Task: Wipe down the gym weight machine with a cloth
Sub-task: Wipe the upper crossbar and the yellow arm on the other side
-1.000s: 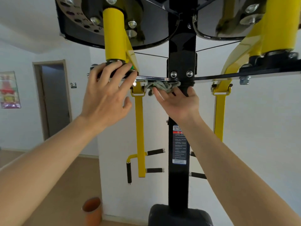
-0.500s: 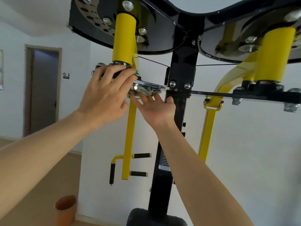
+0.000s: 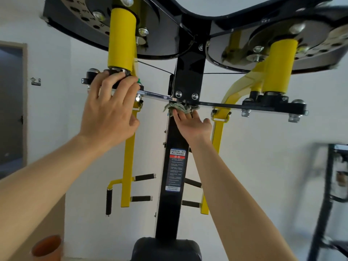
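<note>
The weight machine has a black centre post (image 3: 177,140), yellow swing arms (image 3: 128,157) and a flat metal crossbar (image 3: 154,95) under two black pulley housings. A crumpled grey-green cloth (image 3: 178,107) is pressed up against the underside of the crossbar where it meets the post. My right hand (image 3: 192,124) pushes the cloth from below with its fingers extended upward. My left hand (image 3: 111,112) is raised to the left bearing block beneath the yellow cylinder (image 3: 121,40), its fingers curled over the block's edge.
A black padded seat (image 3: 165,249) sits at the bottom of the post. Black grip handles (image 3: 145,177) stick out from the yellow arms. An orange-brown pot (image 3: 47,247) stands on the floor at lower left. A doorway (image 3: 11,106) is at left, a dark rack (image 3: 327,194) at right.
My right hand has slid the cloth rightward along the underside of the crossbar, from near the left yellow arm back to the centre post. My left hand has stayed on the bearing block.
</note>
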`<state>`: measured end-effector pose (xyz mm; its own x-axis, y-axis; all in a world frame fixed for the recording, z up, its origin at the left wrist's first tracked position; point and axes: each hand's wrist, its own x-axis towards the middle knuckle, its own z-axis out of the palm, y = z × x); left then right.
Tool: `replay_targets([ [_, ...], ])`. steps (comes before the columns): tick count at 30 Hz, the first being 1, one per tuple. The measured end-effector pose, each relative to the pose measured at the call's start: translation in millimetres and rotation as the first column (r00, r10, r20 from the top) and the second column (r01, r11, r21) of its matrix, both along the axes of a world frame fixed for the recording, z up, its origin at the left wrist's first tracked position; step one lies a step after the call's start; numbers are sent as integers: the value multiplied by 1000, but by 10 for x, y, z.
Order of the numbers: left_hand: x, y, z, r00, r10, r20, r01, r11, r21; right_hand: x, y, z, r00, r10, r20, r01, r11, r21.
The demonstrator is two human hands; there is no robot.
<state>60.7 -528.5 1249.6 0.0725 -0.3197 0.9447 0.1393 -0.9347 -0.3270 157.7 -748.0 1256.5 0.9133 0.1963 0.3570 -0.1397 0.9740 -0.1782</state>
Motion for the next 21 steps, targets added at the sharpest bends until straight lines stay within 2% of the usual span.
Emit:
replay_targets([
  [7,19,38,14,999,-40,-14,39,999,-9,-215,-231,-3,975,-223,4,223,974,39],
  [14,7,116,34,997,-70,-14,71,996,48,-357,-416,-4,857,-514,-23,515,857,2],
  [17,2,124,39,994,-108,-20,109,993,56,-312,-281,71,856,-515,-45,513,857,-55],
  [21,46,124,30,986,-167,15,166,985,55,-263,-70,57,899,-438,-24,432,893,-125],
])
